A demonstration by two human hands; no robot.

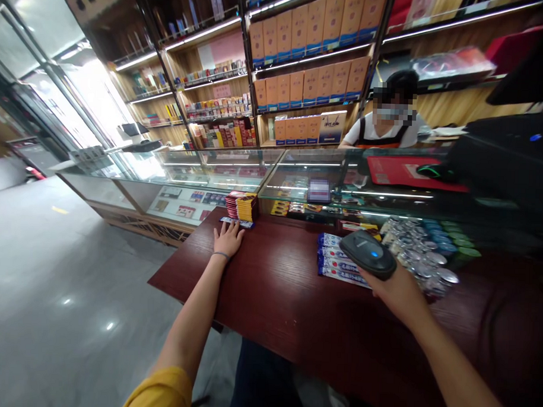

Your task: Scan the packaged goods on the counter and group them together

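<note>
- L hand (228, 240): on dk red table (269, 280), well L of blk scanner (366, 253). Palm down, fingers spread, gripping nil; fingertips on blue/wht pkt (249, 224).
- Blue/wht pkt: flat, 1 pc, same side of scanner, partly hid. by fingers.
- Red/yel box stack (241, 206): just bhd that pkt, also well L of scanner.
- Blue/wht pkt row (336, 265): side by side, immed. L of scanner, R ends hid. by it; contact unclear.
- Scanner: blue light lit, held.
- Co-worker (383, 133): bhd glass case (237, 164), beyond scanner.
- R hand (397, 291): closed rnd scanner grip.
- Silver-top containers (434, 257): just R of scanner.
- Grn-top containers (466, 241): farther R of scanner.
</note>
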